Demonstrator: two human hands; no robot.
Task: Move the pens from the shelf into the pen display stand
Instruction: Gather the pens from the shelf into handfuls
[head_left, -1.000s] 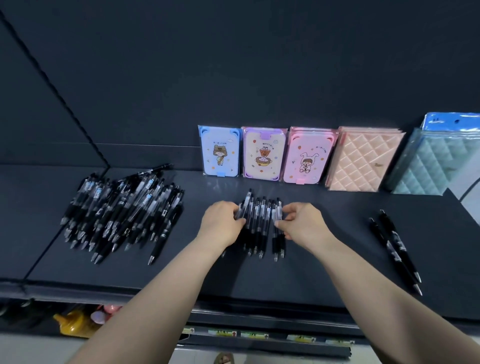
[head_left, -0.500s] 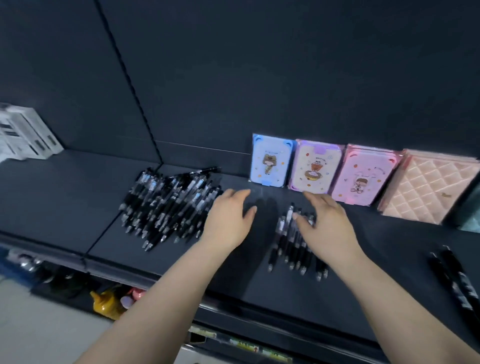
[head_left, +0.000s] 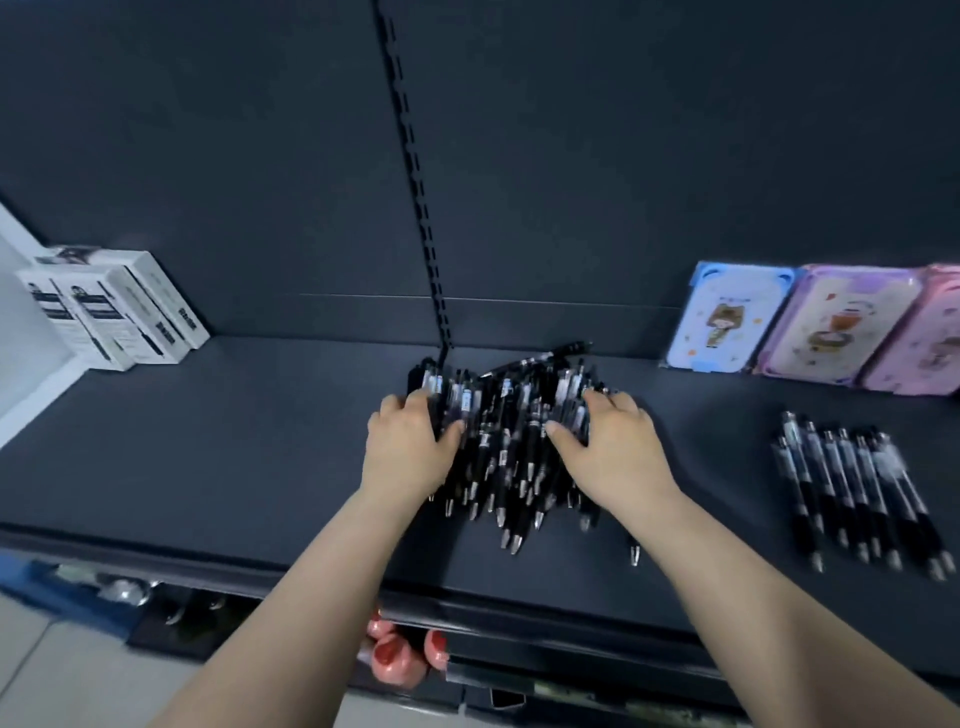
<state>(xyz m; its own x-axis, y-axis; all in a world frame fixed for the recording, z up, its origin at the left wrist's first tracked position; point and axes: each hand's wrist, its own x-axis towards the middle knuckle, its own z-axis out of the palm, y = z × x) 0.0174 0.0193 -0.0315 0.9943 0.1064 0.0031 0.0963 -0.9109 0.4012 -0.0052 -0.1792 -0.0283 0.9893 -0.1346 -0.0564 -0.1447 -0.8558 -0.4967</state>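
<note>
left hand (head_left: 408, 449) and right hand (head_left: 610, 457) both clasp pen pile (head_left: 511, 441), mid shelf (head_left: 208, 467); too many for one scoop; strays could roll off front edge

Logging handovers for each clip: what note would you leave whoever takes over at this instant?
Left hand: fingers curled over the left edge of the pen pile. Right hand: curled over its right edge.
The pile lies mid-shelf. A row of pens lies to its right, and one stray pen lies near the front edge.
Done: nothing visibly; the display stand is not in view.
Left: lift the pile, then the row and the stray pen, into the stand.
</note>
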